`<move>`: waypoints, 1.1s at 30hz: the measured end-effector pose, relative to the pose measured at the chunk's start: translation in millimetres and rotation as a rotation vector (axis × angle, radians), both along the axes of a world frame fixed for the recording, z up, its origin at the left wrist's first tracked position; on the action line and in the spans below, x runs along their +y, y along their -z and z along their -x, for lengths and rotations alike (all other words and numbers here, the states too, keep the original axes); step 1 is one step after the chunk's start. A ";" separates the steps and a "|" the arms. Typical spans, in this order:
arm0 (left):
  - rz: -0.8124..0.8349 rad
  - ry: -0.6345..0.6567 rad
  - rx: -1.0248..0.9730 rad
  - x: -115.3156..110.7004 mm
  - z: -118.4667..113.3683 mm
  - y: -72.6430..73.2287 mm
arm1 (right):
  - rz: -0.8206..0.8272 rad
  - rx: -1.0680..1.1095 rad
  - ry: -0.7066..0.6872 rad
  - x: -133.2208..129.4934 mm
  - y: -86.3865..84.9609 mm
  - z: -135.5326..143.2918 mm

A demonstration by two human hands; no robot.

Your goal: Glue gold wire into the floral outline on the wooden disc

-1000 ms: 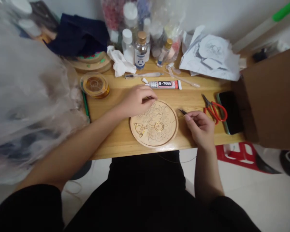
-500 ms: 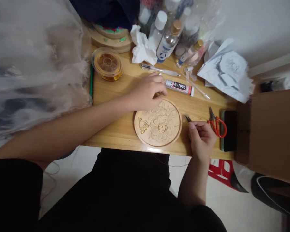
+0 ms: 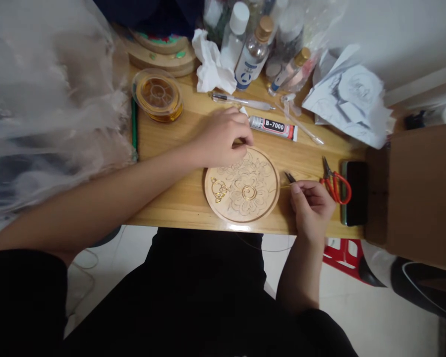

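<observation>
A round wooden disc (image 3: 260, 206) with a drawn flower pattern lies at the table's front edge. Gold wire outlines a small figure at its left and a spiral in the flower's centre. My left hand (image 3: 228, 139) rests over the disc's upper left rim, fingers curled and closed; what they hold, if anything, is hidden. Right of the disc, my right hand (image 3: 312, 206) pinches a thin gold wire (image 3: 284, 187) between thumb and forefinger. Dark tool tips (image 3: 290, 177) show just beyond those fingers; the rest of that tool is out of sight.
Beyond my left hand lie a B-7000 glue tube (image 3: 273, 127) and a pen (image 3: 241, 101). A wire spool (image 3: 158, 96) stands at the left. Red-handled scissors (image 3: 334, 188) and a phone (image 3: 354, 193) lie right, beside a cardboard box (image 3: 423, 193). Bottles (image 3: 252, 57) crowd the back.
The view has shifted slightly. Both hands keep nearly the same places by the disc, and the gold wire at my right fingers shows more clearly.
</observation>
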State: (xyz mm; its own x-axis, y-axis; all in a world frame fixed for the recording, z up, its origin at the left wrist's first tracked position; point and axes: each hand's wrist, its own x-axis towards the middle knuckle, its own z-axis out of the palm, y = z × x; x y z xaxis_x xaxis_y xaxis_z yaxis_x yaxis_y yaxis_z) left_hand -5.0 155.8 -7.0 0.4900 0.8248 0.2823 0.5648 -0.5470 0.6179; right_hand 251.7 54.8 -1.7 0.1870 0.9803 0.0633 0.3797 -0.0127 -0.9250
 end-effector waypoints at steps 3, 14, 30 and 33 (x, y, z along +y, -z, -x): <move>0.028 0.022 0.036 -1.2 -0.4 -3.5 | -0.003 0.001 0.002 -0.6 0.4 -0.7; 0.023 0.032 0.044 0.3 0.1 -0.9 | -0.011 0.004 -0.001 -0.4 0.5 0.8; 0.037 0.040 0.073 0.1 -0.6 -3.3 | -0.009 -0.014 0.003 -0.4 1.1 0.3; 0.029 0.041 0.072 0.9 -0.7 -1.4 | -0.007 -0.019 0.003 -0.6 1.1 0.2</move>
State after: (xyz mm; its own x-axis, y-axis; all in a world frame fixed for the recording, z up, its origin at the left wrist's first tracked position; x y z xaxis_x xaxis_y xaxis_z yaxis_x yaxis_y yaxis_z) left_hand -4.3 156.6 -5.5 0.5417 0.8110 0.2212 0.5861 -0.5530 0.5922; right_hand 251.5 54.2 -2.8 0.1888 0.9792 0.0739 0.3971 -0.0073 -0.9177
